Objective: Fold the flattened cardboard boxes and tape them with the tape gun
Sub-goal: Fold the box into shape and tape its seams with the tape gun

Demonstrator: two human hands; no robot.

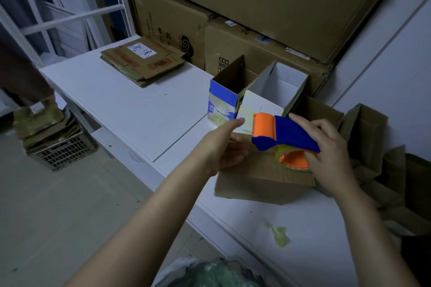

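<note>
Tape gun [283,135] gripped in right hand [331,156], over box [261,182]

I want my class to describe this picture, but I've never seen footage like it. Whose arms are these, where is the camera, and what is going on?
There is no machine here. A person wears a camera on the head, so you look down along their own arms. The right hand grips a blue-and-orange tape gun over a brown box. The left hand lies open beside it. Behind them on the white table stand a blue-printed box and a white-lined box, both open on top. Farther back lies a stack of flattened boxes.
</note>
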